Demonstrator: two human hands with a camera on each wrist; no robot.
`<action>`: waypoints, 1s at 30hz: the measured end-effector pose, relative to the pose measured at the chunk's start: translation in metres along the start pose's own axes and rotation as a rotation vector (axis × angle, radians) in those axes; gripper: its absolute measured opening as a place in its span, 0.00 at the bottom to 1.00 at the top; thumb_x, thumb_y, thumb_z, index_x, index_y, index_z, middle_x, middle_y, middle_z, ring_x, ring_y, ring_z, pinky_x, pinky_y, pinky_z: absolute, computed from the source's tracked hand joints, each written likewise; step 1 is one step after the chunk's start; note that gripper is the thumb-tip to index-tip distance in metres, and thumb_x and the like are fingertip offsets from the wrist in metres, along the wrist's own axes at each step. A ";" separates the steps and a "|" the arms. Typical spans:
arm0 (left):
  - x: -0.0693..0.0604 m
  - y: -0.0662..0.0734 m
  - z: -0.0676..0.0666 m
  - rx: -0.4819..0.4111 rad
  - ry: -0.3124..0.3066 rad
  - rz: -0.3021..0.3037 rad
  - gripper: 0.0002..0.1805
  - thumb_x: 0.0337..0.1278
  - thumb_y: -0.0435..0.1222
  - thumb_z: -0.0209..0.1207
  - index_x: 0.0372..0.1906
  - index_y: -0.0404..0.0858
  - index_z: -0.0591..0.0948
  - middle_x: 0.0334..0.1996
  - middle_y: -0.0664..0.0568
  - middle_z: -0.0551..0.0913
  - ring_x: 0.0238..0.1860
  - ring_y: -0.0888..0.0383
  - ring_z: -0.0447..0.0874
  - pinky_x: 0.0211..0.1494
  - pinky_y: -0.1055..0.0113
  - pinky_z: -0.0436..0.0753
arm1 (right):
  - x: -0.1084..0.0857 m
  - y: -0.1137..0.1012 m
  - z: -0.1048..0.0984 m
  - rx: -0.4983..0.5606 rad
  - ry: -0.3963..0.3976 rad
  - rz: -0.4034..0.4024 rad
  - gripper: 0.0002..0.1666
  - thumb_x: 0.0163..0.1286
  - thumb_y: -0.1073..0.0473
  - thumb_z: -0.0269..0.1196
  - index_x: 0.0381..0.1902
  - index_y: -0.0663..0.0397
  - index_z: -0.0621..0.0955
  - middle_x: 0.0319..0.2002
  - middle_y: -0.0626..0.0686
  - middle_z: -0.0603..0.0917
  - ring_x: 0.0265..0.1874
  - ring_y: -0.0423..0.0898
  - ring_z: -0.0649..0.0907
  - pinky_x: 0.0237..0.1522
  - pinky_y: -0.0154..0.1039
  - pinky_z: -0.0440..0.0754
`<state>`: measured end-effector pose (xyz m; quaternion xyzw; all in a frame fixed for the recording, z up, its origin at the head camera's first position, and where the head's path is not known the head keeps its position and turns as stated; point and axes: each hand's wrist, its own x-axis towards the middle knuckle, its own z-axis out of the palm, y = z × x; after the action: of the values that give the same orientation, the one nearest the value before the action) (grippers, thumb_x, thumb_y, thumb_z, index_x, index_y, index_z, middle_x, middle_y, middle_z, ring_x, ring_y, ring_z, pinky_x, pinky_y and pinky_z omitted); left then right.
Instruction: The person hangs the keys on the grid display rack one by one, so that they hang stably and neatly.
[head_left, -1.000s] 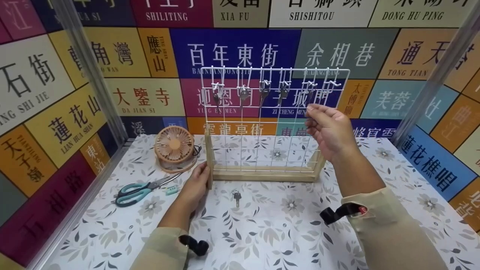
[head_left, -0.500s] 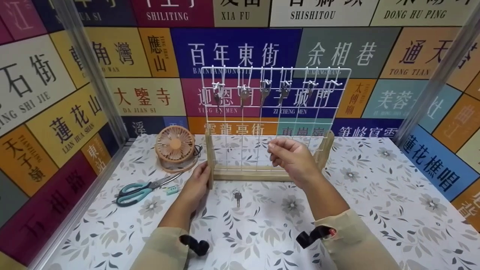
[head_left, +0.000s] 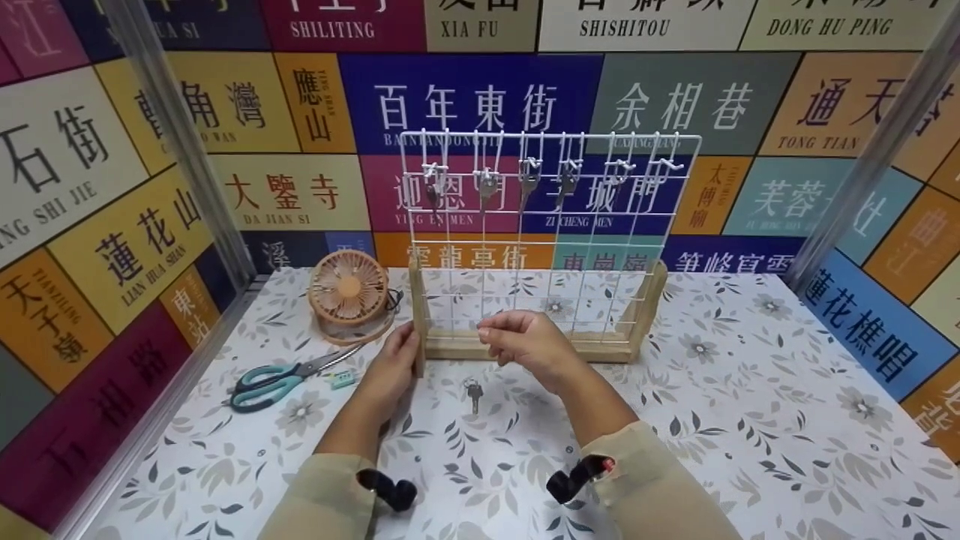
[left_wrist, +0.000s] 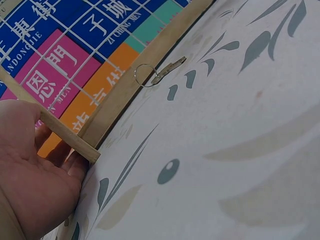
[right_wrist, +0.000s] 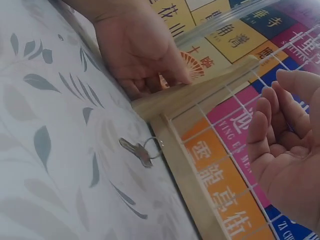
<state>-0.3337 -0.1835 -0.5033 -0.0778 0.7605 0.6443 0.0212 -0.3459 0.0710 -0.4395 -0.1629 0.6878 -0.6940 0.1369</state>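
Observation:
A white wire grid rack on a wooden stand has several keys hanging from its upper hooks. My left hand grips the stand's left wooden post, the thumb on one side and the fingers on the other. Flat on the table before the rack lies a single key on a ring; the right wrist view shows its metal ring beside the wooden base. Above and behind that key hovers my right hand, fingers bent loosely, nothing between them and not touching the key.
Left of the rack stands an orange fan. Teal-handled scissors and a small green box-like item lie nearby. The rightmost hook carries no key. A patterned cloth covers the table.
My right hand has come down and leftward from the upper right hooks to just above the key on the table. The left hand has stayed on the post.

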 end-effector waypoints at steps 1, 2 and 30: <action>0.000 0.001 0.000 -0.001 -0.001 0.005 0.30 0.84 0.57 0.48 0.82 0.58 0.66 0.81 0.50 0.71 0.84 0.44 0.63 0.88 0.44 0.58 | 0.002 0.002 0.002 -0.009 0.004 0.003 0.13 0.73 0.60 0.71 0.51 0.63 0.88 0.34 0.46 0.88 0.30 0.41 0.84 0.34 0.33 0.86; 0.000 0.001 0.001 -0.007 -0.002 0.010 0.30 0.84 0.57 0.48 0.82 0.57 0.66 0.81 0.50 0.70 0.84 0.44 0.63 0.88 0.44 0.59 | 0.003 0.004 0.003 -0.015 0.009 0.009 0.13 0.73 0.60 0.71 0.50 0.63 0.88 0.34 0.46 0.88 0.30 0.41 0.84 0.34 0.33 0.86; -0.001 0.001 0.000 -0.008 -0.020 0.005 0.31 0.84 0.59 0.46 0.83 0.58 0.64 0.82 0.52 0.68 0.85 0.46 0.61 0.89 0.46 0.58 | 0.010 0.069 0.005 -0.320 -0.050 0.154 0.15 0.67 0.62 0.74 0.51 0.59 0.89 0.37 0.47 0.87 0.30 0.40 0.82 0.33 0.32 0.81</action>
<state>-0.3333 -0.1835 -0.5020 -0.0696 0.7579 0.6481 0.0272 -0.3557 0.0612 -0.5078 -0.1470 0.7963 -0.5588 0.1790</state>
